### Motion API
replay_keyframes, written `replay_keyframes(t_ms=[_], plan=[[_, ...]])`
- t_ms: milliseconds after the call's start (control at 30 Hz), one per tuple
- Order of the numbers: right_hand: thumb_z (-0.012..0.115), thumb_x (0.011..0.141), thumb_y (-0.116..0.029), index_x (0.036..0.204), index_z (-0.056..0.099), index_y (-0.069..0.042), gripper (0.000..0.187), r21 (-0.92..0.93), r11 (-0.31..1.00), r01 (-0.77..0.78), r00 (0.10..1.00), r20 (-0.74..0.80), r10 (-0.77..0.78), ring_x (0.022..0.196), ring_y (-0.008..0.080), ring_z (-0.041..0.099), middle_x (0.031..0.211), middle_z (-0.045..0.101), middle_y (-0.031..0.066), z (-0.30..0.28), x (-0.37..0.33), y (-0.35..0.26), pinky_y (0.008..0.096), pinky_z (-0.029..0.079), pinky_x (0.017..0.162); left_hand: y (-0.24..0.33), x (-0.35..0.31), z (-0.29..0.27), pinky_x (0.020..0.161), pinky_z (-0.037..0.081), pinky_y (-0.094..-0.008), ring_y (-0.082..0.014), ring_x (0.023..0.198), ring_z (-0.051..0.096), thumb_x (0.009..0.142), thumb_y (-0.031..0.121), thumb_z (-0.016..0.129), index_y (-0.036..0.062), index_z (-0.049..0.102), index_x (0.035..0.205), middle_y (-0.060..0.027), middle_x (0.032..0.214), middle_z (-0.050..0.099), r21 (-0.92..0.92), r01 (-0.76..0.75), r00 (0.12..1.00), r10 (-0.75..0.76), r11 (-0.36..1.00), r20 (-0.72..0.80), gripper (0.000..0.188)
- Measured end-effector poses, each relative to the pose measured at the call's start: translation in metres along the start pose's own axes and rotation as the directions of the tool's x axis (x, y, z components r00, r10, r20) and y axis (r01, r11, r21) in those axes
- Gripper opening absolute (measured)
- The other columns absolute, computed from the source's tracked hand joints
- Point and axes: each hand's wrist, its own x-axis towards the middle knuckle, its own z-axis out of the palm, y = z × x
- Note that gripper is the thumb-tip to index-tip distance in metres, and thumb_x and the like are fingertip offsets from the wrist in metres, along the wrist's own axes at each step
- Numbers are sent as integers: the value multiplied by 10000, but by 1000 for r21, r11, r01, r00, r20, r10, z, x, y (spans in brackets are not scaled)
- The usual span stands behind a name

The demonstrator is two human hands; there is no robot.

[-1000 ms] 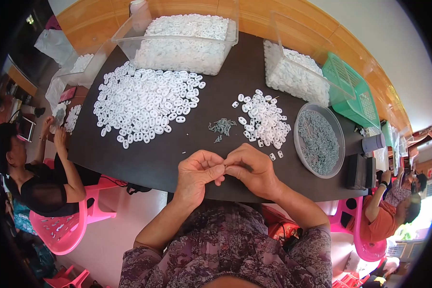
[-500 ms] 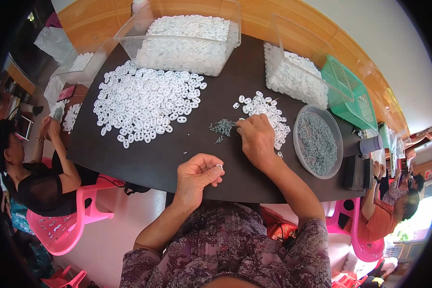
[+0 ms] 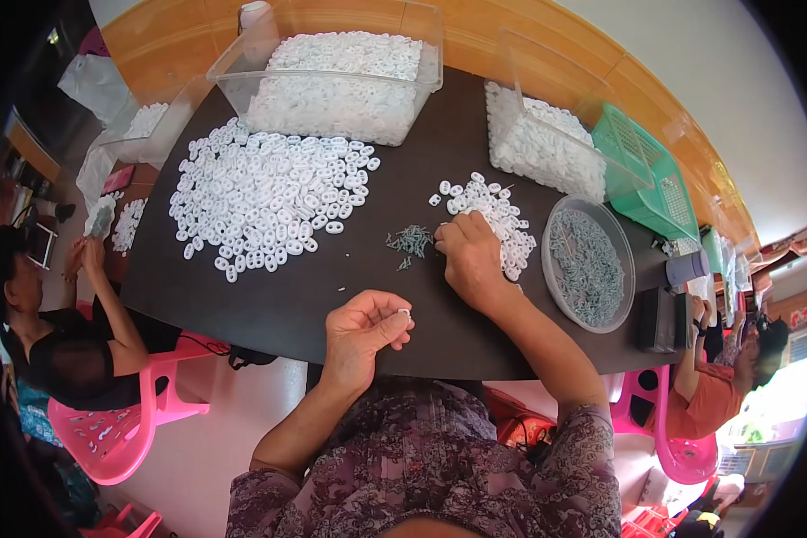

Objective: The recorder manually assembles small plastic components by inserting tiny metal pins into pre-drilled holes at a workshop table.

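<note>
Over the near edge of the dark table, my left hand (image 3: 366,336) is closed, thumb against the curled fingers, pinching a small white plastic piece (image 3: 404,312). Most of that piece is covered by the fingertips. Further right and forward, my right hand (image 3: 473,262) has its fingers pressed together at the right side of a small heap of grey screws (image 3: 411,240). Whatever its fingertips grip is hidden. Just beyond and beside that hand lies a small pile of white two-hole oval pieces (image 3: 484,199). A far larger pile of the same pieces (image 3: 269,197) spreads across the table's left.
Clear bins (image 3: 327,85) of white pieces stand at the back. On the right are a round tub (image 3: 592,260) of grey screws, a green basket (image 3: 650,179) and a black box (image 3: 662,318). People sit at left and right, by pink chairs (image 3: 121,439).
The whole view has shifted slightly. Both hands stay in nearly the same places, the left still pinching the white piece, the right still by the screws.
</note>
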Motion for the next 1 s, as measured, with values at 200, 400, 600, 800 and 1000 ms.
replay_keyframes(t_ms=[200,400,600,800,1000], plan=[[614,589,-28,713,492,-41,175,-106,979,176,984,45,-172,776,304,468,770,469,140,-2,0,-8,406,391,684,-1,1,-1,568,477,-221,-118,632,602,841,32,662,-27,626,941,-83,783,651,78,-16,1000,18,997,-23,121],[600,661,-38,704,540,-17,76,98,995,9,996,91,-18,767,319,521,741,535,155,-4,0,-9,413,429,700,-2,4,3,556,477,-231,-130,612,584,831,22,666,-33,623,928,-97,775,645,73,-42,999,42,996,-2,120],[636,626,-26,721,549,-6,131,94,996,-4,994,113,-6,774,319,536,768,568,172,-2,1,-14,403,445,699,-3,3,3,539,471,-238,-132,602,574,825,21,675,-33,619,918,-96,769,638,96,-55,997,60,994,-52,121],[604,646,28,723,486,-21,150,227,973,-36,999,27,30,707,327,503,739,527,144,-4,-13,-20,423,421,645,-6,4,6,545,472,-238,-132,607,572,839,34,671,-50,619,977,-91,765,631,90,-72,995,78,993,-60,170],[645,738,-3,810,557,-38,119,587,732,-347,937,177,302,623,146,556,709,551,64,-32,-21,-39,282,428,541,-2,3,9,554,472,-238,-132,614,572,851,38,660,-56,618,999,-90,771,629,92,-60,996,65,994,-55,179]])
